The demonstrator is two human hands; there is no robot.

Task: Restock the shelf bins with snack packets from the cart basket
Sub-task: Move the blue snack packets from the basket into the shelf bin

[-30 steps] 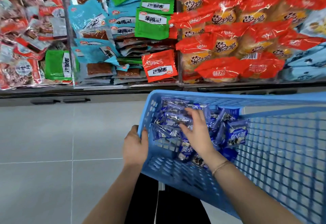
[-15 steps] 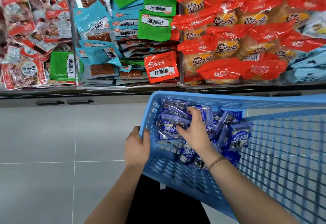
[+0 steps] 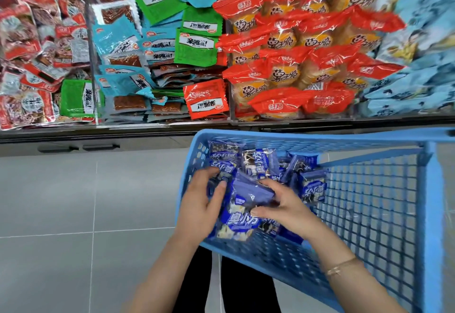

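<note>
- Grey floor tiles [image 3: 73, 202] run below the crowded shelf bins [image 3: 172, 125], which are heaped with red, green and pale blue packs
- We have both hands inside the blue cart basket [image 3: 320, 135]: the left grip [image 3: 204, 204] and the right grip [image 3: 285, 206] are clamped from either side on one bundle of snack packets [image 3: 242, 216]
- More loose packets [image 3: 312, 187] lie behind the bundle in the basket
- We judge the restocking barely begun: none of this dark blue kind shows in any bin, and the basket's load is left to move

Head cam, wide-angle, looks fwd & down, close over basket [image 3: 320, 137], shelf bins [image 3: 160, 126] across top.
</note>
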